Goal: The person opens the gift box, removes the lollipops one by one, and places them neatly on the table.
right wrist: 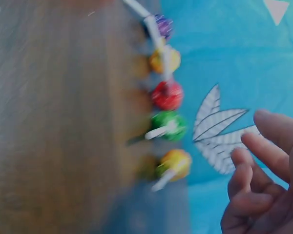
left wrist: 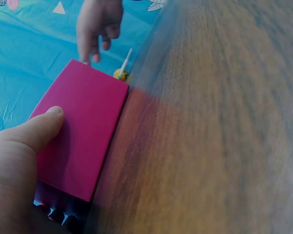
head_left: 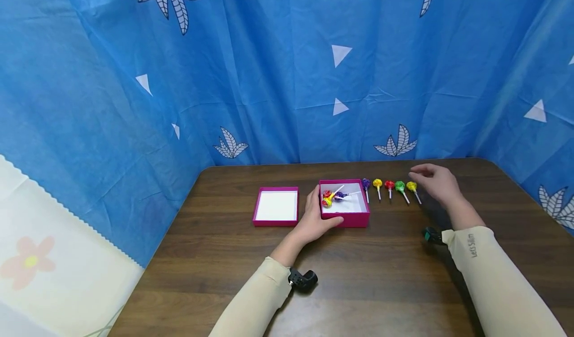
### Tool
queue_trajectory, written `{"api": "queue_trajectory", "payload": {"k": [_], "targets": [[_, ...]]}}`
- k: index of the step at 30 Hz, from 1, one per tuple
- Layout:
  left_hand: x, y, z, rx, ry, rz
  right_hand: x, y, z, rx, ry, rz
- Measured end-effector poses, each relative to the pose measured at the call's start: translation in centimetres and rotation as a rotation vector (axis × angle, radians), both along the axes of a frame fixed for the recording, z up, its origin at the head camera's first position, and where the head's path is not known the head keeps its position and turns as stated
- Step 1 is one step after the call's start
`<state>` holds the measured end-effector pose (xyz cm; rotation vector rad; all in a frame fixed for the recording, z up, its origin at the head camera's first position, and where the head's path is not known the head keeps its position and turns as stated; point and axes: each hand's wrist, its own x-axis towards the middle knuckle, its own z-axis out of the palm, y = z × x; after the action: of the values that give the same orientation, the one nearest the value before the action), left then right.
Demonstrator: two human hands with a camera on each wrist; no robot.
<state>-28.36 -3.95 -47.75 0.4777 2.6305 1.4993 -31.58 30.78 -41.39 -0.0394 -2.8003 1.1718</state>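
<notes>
Pale sleeves (head_left: 498, 272) occupy the foreground, reaching over a dark wooden desk (head_left: 215, 262). Central to the figure is an open pink box (head_left: 356, 221), set toward the desk's far edge, with a few lollipops (head_left: 340, 196) lying loose inside. Its flat walls suggest stiff card: probably light, apt to slide if nudged, and best steadied at a corner. The left hand (head_left: 314, 221) holds it so, thumb along the near wall and fingers at the left wall. Outward from the box's right wall, a row of five lollipops (head_left: 400, 187) runs along the desk's far edge, heads toward that edge and sticks pointing away from it: purple, yellow, red, green, yellow. Each should be light and hard, the wrapper perhaps slippery and the round head inclined to roll; the thin stick likely offers the surest pinch, though it may bend under force. Just beside the outermost yellow lollipop (head_left: 411, 186), the right hand (head_left: 437, 182) hangs with fingers loosely bent and nothing visible in its grasp. Left of the box, apart from it, lies a shallow pink lid (head_left: 275, 223), white inside facing up. Beyond the desk's far edge hangs a blue curtain (head_left: 291, 68) patterned with leaves and triangles.
</notes>
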Motion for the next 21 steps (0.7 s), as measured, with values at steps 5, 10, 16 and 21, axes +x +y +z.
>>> {"api": "queue_trajectory", "payload": {"k": [5,10,16,21], "targets": [[0.0,-0.1,0.0,0.000,-0.006,-0.001,-0.1,-1.4,2.7,-0.057,-0.093,0.124],[-0.1,-0.2,-0.2,0.000,-0.003,0.002,-0.5,-3.2,4.9,-0.041,-0.150,0.275],[-0.2,-0.1,-0.2,-0.007,-0.008,0.002,-0.8,-5.9,6.3,0.026,-0.177,0.464],[-0.2,-0.1,0.1,-0.015,-0.016,0.012,-1.6,-7.9,6.3,0.035,-0.283,0.638]]}}
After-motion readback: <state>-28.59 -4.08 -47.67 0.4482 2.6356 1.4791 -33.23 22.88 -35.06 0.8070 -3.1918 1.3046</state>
